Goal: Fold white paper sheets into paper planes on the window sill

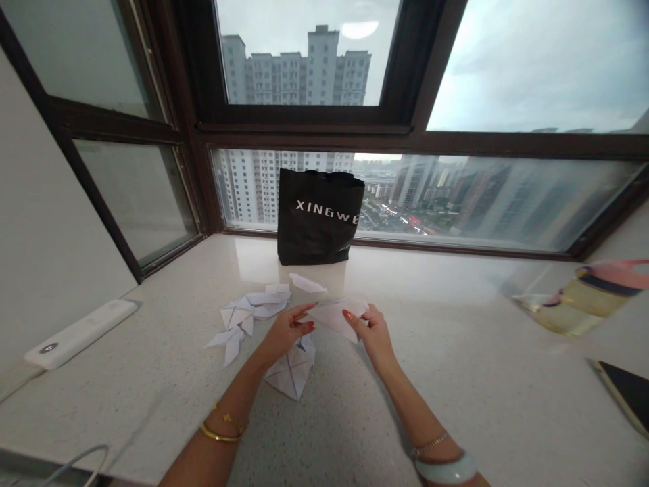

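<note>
A folded sheet of white paper [332, 316] is held up between both hands, above the pale counter. My left hand [293, 328] pinches its left corner between thumb and fingertips. At its right side my right hand [370, 328] grips it, the thumb lying on top. Below my left hand rests a folded paper piece [291, 372] with creases, partly covered by that hand. Several folded paper pieces [243, 314] lie in a cluster to the left. Just beyond the hands is a narrow folded paper strip [307, 283].
A black bag [319, 223] stands against the window. At left lies a white power strip [81, 335] with a cable. On the right are a yellowish bottle [583, 301] with a pink lid and a dark tablet-like device [626, 389], cut off by the frame edge.
</note>
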A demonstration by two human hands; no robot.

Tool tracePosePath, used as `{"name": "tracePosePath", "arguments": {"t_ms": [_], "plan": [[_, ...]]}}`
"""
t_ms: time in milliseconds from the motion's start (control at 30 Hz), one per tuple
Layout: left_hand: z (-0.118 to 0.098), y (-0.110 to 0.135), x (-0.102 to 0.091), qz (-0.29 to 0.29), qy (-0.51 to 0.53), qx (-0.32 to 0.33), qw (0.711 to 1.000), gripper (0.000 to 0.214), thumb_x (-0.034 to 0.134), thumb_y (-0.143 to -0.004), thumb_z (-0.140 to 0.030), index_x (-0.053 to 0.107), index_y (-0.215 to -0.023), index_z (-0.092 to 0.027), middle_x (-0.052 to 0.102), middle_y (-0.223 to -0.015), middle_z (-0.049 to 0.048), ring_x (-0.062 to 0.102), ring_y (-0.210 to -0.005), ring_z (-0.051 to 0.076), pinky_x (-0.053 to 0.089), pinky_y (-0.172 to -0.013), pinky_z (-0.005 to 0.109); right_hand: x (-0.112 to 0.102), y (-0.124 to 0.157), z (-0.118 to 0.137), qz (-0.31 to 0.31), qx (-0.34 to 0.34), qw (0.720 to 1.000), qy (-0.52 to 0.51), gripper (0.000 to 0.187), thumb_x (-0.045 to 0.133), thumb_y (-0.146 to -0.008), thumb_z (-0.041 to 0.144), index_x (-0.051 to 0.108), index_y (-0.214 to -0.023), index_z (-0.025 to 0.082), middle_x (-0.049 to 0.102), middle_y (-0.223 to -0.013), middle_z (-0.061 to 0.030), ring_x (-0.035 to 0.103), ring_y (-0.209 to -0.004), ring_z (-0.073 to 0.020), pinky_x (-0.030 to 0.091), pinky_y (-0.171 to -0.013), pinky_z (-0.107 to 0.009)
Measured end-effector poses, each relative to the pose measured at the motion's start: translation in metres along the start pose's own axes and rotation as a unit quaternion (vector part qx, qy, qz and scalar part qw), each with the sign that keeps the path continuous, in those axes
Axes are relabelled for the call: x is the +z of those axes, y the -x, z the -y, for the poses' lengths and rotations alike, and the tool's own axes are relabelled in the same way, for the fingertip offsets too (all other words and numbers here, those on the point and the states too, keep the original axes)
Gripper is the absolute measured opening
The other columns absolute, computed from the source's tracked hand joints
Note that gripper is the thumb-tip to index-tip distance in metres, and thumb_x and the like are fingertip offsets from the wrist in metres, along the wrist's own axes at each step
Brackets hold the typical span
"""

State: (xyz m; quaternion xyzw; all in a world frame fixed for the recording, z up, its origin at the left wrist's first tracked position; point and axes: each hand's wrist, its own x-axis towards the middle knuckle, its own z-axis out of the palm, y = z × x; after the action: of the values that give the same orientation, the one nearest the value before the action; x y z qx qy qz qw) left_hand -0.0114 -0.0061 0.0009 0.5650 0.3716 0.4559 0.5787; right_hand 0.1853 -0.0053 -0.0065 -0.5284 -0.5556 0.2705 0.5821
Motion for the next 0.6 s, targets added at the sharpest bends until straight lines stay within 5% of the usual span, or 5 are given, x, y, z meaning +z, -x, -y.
{"name": "tracePosePath", "arguments": {"t_ms": [133,600], "plan": [[0.0026,-0.0003,0.0024,0.039,-0.033,-0.004,0.999,0.053,0.066,-0.065,-0.023,0.053,-0.116,-0.016,0.067,-0.095,0.0063,0.060,-0.081,0.016,0.046,-0.076,0.027,0.0021,0.0015,0.0001,0.013,-0.056,0.994,0.097,0.031,0.060,-0.063,0.052,0.070,-0.068,0.023,0.059,-0.087,-0.0067,0.045,-0.091,-0.0236,0.035,-0.084,-0.038],[0.0006,0.0021,0.0066,0.059,-0.005,-0.026,0.998,0.056,0.069,-0.061,-0.029,0.055,-0.114,-0.017,0.066,-0.097,0.0057,0.059,-0.083,0.016,0.045,-0.077,0.027,0.0001,-0.0023,-0.0028,0.053,-0.074,0.988,0.125,0.021,0.062,-0.065,0.042,0.070,-0.067,0.023,0.062,-0.087,-0.0068,0.048,-0.091,-0.0233,0.035,-0.081,-0.037]]}}
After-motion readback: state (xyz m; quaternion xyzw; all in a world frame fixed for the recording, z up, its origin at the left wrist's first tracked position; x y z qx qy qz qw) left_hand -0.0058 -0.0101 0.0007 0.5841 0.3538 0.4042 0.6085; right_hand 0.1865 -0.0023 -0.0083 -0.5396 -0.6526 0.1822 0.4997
